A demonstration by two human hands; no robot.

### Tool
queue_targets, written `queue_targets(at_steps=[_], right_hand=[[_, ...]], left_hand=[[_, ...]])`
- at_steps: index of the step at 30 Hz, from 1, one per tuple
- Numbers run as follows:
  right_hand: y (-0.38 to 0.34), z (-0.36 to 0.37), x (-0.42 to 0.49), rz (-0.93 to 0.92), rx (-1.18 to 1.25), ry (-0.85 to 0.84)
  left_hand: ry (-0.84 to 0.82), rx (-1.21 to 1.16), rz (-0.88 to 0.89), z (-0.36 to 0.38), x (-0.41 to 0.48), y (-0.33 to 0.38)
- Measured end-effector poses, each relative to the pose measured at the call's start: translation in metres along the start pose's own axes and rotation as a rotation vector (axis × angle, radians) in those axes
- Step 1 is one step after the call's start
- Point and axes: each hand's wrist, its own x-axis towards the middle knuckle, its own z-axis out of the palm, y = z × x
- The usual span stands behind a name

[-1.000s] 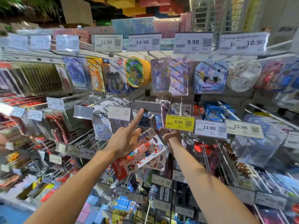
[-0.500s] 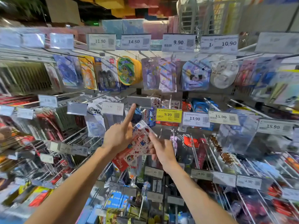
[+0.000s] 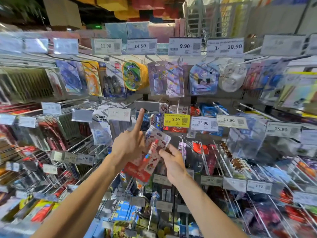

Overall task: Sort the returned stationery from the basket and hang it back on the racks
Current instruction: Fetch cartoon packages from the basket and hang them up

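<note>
Racks (image 3: 92,56) of wire pegs fill the whole frame, hung with packaged stationery and fronted by rows of price tags. At the centre of the frame the left hand (image 3: 128,148) grips a red-and-white cartoon pack (image 3: 154,152), with a pen-shaped item showing through its clear front. The pack is tilted, its top leaning to the upper right and its red bottom edge at the lower left. The thumb and lower fingers of that hand are curled round the pack's left side. Its index finger (image 3: 139,121) sticks straight up, and the tip reaches the lower edge of a blank grey label holder (image 3: 146,106) just above centre.

The right hand (image 3: 174,163) comes in from the lower right, seen from its back. Its fingertips touch the pack's lower right edge, but whether they pinch it or only touch it cannot be told.

Just right of the pointing finger hangs a yellow 9.99 tag (image 3: 177,120), with a white 13.90 tag (image 3: 204,123) beside it. Packs with a similar red-and-white cartoon print (image 3: 163,109) hang behind the yellow tag. In the upper row, round green-and-yellow packs (image 3: 133,75) hang below a 14.50 tag (image 3: 141,46). The left and right edges of the frame are blurred.
</note>
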Motion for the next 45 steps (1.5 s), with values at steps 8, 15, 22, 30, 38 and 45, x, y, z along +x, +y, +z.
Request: queue_targets(at_steps=[8,15,22,30,38,45], right_hand=[[-0.05,-0.021,0.01,-0.238,-0.286,0.085],[-0.058,0.005,0.026,-0.41,-0.42,-0.003],[-0.063,0.019,0.042,-0.273,-0.44,0.192],[-0.052,0.014,0.077,-0.154,-0.458,0.186],[-0.051,0.017,0.108,-0.008,-0.339,0.214],[-0.043,0.018,0.139,0.177,-0.208,0.134]], left_hand=[[-0.066,0.168,0.039,-0.014,-0.001,-0.011],[-0.106,0.277,0.059,-0.024,-0.003,-0.004],[-0.093,0.234,0.067,-0.021,0.0,-0.012],[-0.111,0.146,0.07,-0.012,0.008,-0.023],[-0.133,0.127,0.115,-0.008,0.016,-0.037],[-0.118,0.07,0.127,-0.009,0.017,-0.039]])
